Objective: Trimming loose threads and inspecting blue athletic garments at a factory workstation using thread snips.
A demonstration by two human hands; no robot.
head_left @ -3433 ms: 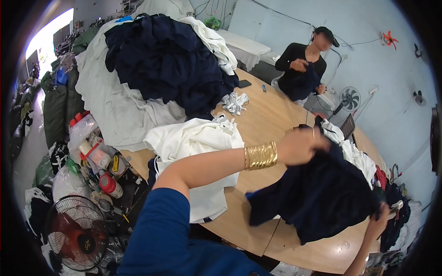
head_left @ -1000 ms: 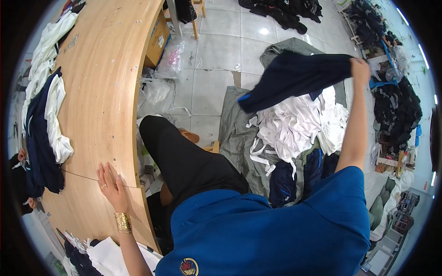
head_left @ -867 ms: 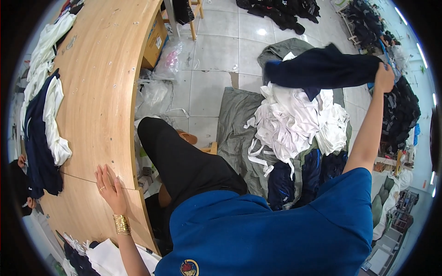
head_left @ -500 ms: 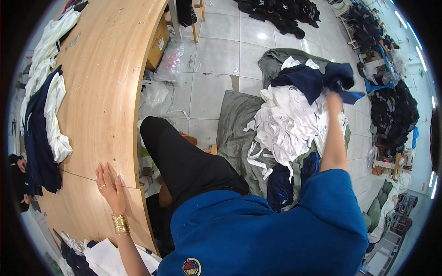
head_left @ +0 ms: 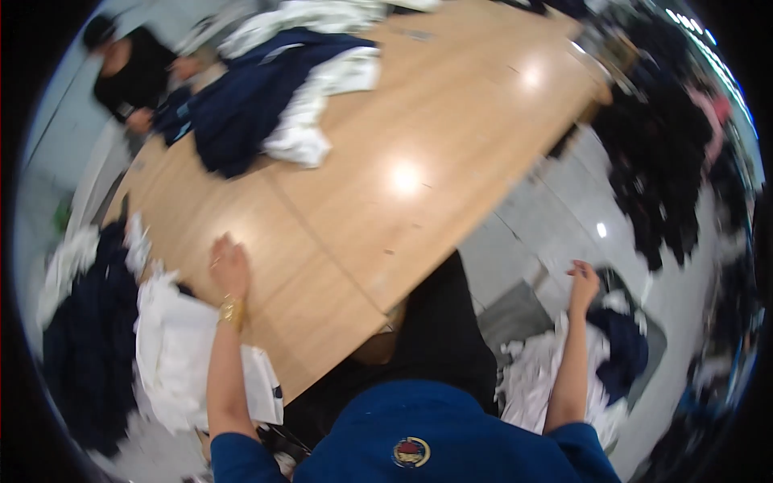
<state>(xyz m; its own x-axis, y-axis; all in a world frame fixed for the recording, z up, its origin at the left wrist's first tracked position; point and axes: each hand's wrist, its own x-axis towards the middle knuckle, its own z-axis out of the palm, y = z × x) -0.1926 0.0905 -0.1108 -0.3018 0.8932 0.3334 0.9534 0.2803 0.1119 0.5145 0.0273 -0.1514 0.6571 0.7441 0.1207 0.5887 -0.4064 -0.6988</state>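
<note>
My left hand is at the table, beside a stack of white fabric pieces. Its fingers are blurred but look stretched out, with nothing in them; whether the palm touches the wood I cannot tell. My right hand is raised at the right, above the floor pile, its fingers loosely bent and apart around nothing I can see. Below it lie heaped white garments with a navy garment on their right side.
Navy garments and white garments lie across the table's far side. A co-worker in black stands beyond its left end, hands near the navy cloth. Dark clothing is heaped at left. A black garment pile is at upper right.
My view has swung left toward the table. My right hand has let go of the navy garment on the floor pile and come away from it. My left hand now lies nearer the white stack.
</note>
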